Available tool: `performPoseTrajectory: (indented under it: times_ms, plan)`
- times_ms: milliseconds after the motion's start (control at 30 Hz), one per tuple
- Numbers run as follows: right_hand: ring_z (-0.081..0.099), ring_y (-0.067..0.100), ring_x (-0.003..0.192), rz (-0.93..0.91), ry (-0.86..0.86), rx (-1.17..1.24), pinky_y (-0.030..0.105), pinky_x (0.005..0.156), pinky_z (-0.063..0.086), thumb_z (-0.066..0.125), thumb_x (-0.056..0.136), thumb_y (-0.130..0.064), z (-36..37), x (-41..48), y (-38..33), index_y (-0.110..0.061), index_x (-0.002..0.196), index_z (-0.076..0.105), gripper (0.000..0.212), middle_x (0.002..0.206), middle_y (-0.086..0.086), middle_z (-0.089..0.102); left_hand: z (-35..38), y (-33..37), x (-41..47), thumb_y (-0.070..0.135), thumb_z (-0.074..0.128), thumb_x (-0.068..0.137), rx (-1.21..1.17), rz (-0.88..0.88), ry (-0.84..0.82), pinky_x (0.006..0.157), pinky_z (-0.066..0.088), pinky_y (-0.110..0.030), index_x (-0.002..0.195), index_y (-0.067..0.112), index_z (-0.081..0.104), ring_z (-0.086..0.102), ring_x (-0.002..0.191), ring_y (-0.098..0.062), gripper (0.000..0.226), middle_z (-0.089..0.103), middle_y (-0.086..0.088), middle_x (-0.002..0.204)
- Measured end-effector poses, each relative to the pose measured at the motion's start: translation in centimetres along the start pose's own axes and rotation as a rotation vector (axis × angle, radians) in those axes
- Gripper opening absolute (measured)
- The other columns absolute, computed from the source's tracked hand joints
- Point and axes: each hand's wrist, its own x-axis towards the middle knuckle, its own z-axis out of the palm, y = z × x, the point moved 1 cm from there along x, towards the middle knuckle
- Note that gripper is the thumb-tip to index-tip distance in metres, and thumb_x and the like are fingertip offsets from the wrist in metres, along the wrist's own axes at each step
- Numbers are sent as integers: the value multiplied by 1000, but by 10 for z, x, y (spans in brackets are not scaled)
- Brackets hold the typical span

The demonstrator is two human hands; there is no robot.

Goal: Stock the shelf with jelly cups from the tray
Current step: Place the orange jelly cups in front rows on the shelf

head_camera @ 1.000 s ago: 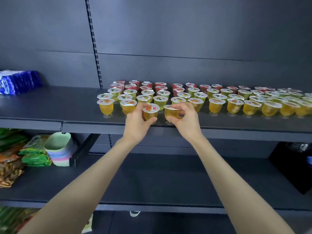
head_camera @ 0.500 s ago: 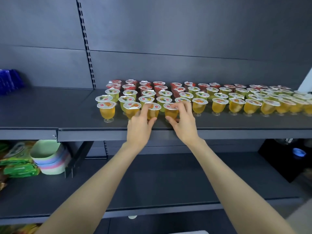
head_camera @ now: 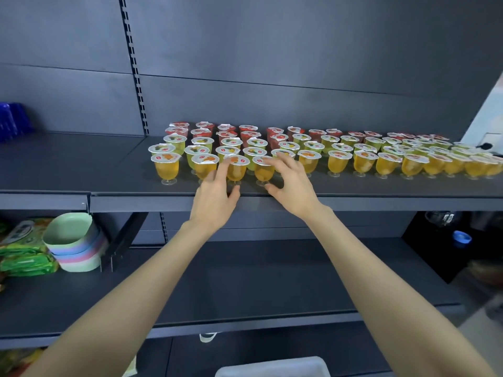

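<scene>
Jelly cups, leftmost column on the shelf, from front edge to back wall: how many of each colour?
Orange cup: 1
Green cups: 2
Red cups: 2
Total: 5

jelly cups (head_camera: 337,156) on shelf (head_camera: 81,170), tray (head_camera: 272,367) below

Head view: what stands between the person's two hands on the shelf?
Two front-row orange jelly cups stand between left hand and right hand, shown in the head view.
</scene>
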Motion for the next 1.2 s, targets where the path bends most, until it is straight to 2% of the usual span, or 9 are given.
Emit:
performPoseTrajectory:
  times_ms: [167, 467, 567, 700, 800, 867, 1000, 1100, 1200]
  plan:
    - [24, 23, 139, 9, 9, 8, 41, 106, 35, 63, 89, -20, -20, -13, 1, -19, 137, 46, 50, 151, 3, 30, -11, 16, -9, 25, 57, 92, 139, 2, 21, 90, 43, -42, 138, 11, 39, 47, 116, -29, 51, 53, -12, 124]
    - [41, 20, 124, -36, 32, 147, 30, 94, 39, 60, 91, -21, -36, -93, 50, -11, 123, 56, 33, 133, 4, 46, 23, 66, -69, 24, 59, 90, 225, 48, 39, 88, 39, -44, 120, 5, 57, 54, 106, -35, 35, 61, -14, 114]
    - [41, 20, 124, -34, -22, 198, 25, 90, 35, 59, 92, -19, -23, -130, 77, -11, 123, 56, 33, 133, 3, 46, 54, 75, -107, 20, 63, 88, 281, 34, 11, 84, 41, -44, 119, 4, 58, 57, 100, -36, 36, 61, -15, 110]
    - [38, 21, 125, -16, -167, 201, 28, 89, 39, 58, 92, -19, 13, -183, 116, -12, 128, 52, 37, 138, 2, 43, 101, 67, -166, 21, 67, 79, 372, 1, -30, 79, 47, -44, 113, 5, 61, 62, 86, -35, 38, 63, -13, 98]
    - [34, 22, 129, 38, -310, 175, 31, 94, 40, 58, 92, -19, 52, -228, 147, -12, 134, 48, 43, 143, 4, 40, 140, 55, -222, 24, 65, 76, 410, -108, -144, 82, 49, -47, 115, 5, 62, 64, 90, -35, 43, 65, -13, 103]
    - [33, 23, 132, 99, -426, 173, 33, 100, 39, 58, 92, -18, 83, -261, 166, -12, 136, 46, 46, 145, 6, 38, 167, 45, -260, 22, 69, 79, 401, -222, -285, 92, 43, -49, 122, 6, 59, 61, 102, -37, 47, 63, -14, 114]
    - [33, 22, 132, 224, -647, 165, 35, 104, 39, 56, 93, -20, 145, -328, 200, -14, 138, 43, 48, 146, 4, 36, 220, 21, -325, 37, 47, 95, 418, -463, -625, 112, 20, -40, 145, 20, 30, 34, 134, -29, 56, 37, -6, 146]
    - [34, 24, 131, 277, -774, 164, 32, 104, 33, 55, 93, -21, 186, -372, 222, -14, 137, 44, 46, 145, 5, 38, 258, 5, -365, 39, 42, 96, 400, -551, -747, 113, 16, -37, 147, 21, 23, 28, 137, -25, 57, 29, -4, 151]
    - [38, 26, 128, 333, -854, 175, 34, 102, 37, 58, 90, -21, 226, -416, 245, -13, 133, 48, 44, 139, 6, 44, 294, -13, -407, 37, 45, 95, 334, -624, -833, 113, 18, -36, 146, 21, 27, 30, 136, -25, 56, 32, -3, 149]
